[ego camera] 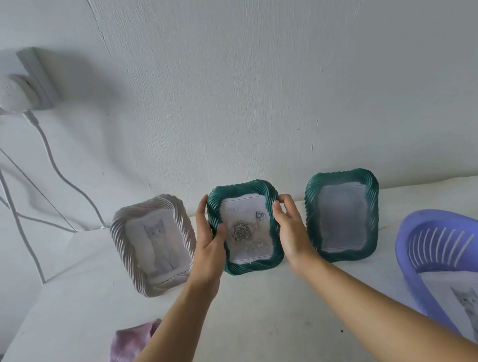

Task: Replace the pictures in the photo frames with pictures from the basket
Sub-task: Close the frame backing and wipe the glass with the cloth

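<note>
Three photo frames stand upright in a row against the wall. The white frame on the left shows a grey cat picture. The middle green frame shows a rose picture; my left hand grips its left edge and my right hand grips its right edge. The right green frame holds a pale, washed-out picture. A purple slotted basket lies at the right with a cat picture inside it.
A lilac cloth lies on the white table near my left forearm. A wall socket with plugged-in chargers and hanging white cables is at the upper left. The table's left edge runs diagonally.
</note>
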